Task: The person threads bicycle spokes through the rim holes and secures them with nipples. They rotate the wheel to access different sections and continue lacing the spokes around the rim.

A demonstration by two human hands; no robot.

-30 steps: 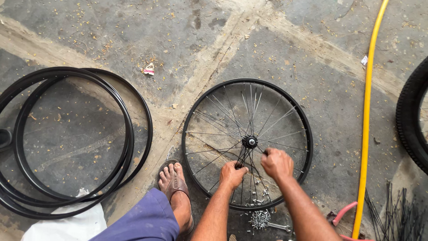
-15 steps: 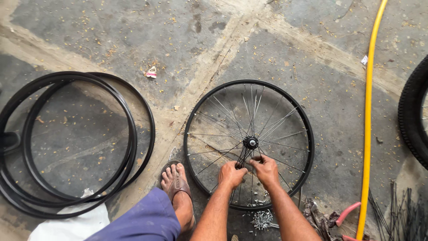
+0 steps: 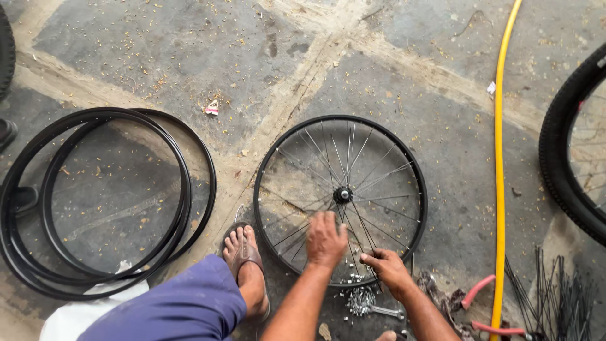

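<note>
Bicycle wheel (image 3: 341, 196) lies flat on the concrete floor (image 3: 158, 50), black rim up, hub (image 3: 343, 194) at centre. All positions below are taken from that hub.

Left hand (image 3: 326, 239): just on my side of the hub, lying over the spokes (image 3: 372, 167), fingers curled loosely down. It looks to be pressing or steadying the spokes there; whether it has closed round one I cannot tell, the back of the hand hides the fingertips. Judgement: the flat lay lets the floor bear the rim so this hand need only hold it from turning.

Right hand (image 3: 388, 268): further toward me and to the right of the hub, at the near rim. Thumb and forefinger are pinched together on something thin, probably a spoke or its nipple; the thing itself is too small to make out.

Just outside the near rim, a heap of small metal parts (image 3: 360, 300) with a small metal tool (image 3: 386, 311) beside it, both within reach of the right hand, which would explain their place.

My sandalled foot (image 3: 246, 262) sits near the rim on the left, knee in blue cloth (image 3: 170, 309) nearer still to me.

Well left of the hub: loose black tyres (image 3: 95, 202) stacked in rings. Right of the hub: a yellow hose (image 3: 500, 164) running across the floor, then another tyred wheel (image 3: 562, 164) at the edge of view. Near right: a bundle of loose spokes (image 3: 555, 297) and pink-handled pieces (image 3: 476, 292), kind unclear.

Nothing lies across the wheel except my own hands.
</note>
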